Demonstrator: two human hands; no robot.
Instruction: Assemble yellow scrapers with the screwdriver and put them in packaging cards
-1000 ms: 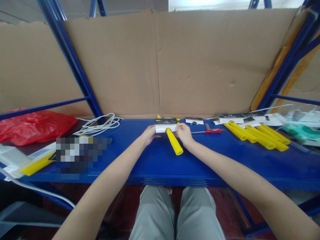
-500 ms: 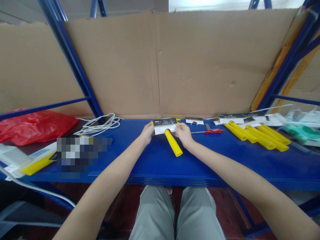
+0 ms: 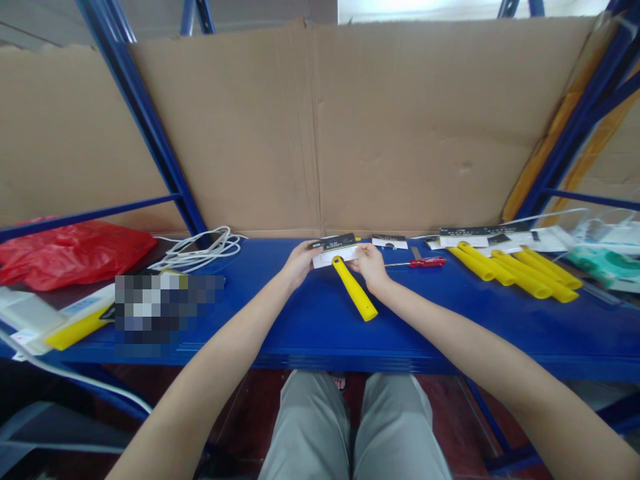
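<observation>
My left hand grips the left end of a black-and-white card label, and my right hand pinches its right end. From the card hangs a yellow plastic handle, its holed upper end against the label and its wider end slanting down to the right, above the blue shelf. Some fingertips are hidden behind the card. Right of my right hand lies a screwdriver with a red handle. Another black-and-white card lies behind it.
Several yellow handles lie at the right beside more cards. A coiled white cable and a red plastic bag sit at the left. Cardboard stands along the back of the blue shelf.
The card has tilted, its right end rising slightly. The yellow handle's lower end has swung right and a little down, so more of its flat face and hole show.
</observation>
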